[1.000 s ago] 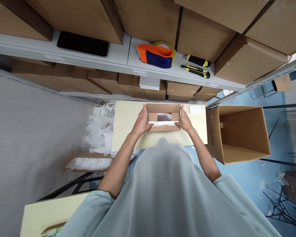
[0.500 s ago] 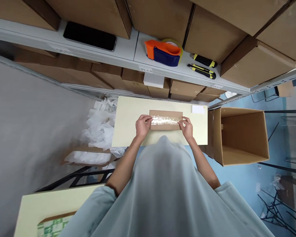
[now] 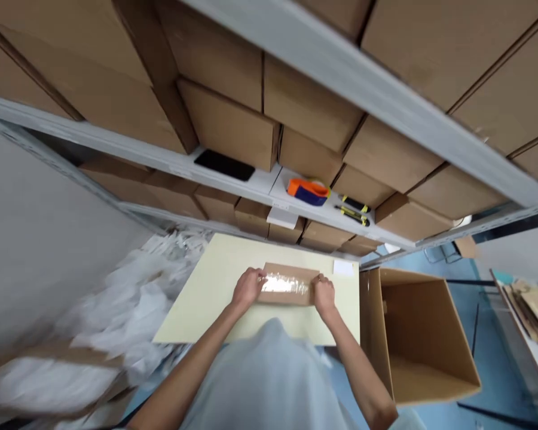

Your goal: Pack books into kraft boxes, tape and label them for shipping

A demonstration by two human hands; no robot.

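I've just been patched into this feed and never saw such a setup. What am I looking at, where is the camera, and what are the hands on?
There is no machine: a person works with bare hands, and the single camera sits on their head, looking forward and down. The left hand and right hand press on the two ends of a small cardboard box, its top sealed with clear tape, lying on a pale table. On the shelf behind lie a tape dispenser, utility knives and a phone. An open carton stands to the right.

A tape dispenser [image 3: 308, 191] and phone [image 3: 224, 165] lie on the shelf [image 3: 260, 182].
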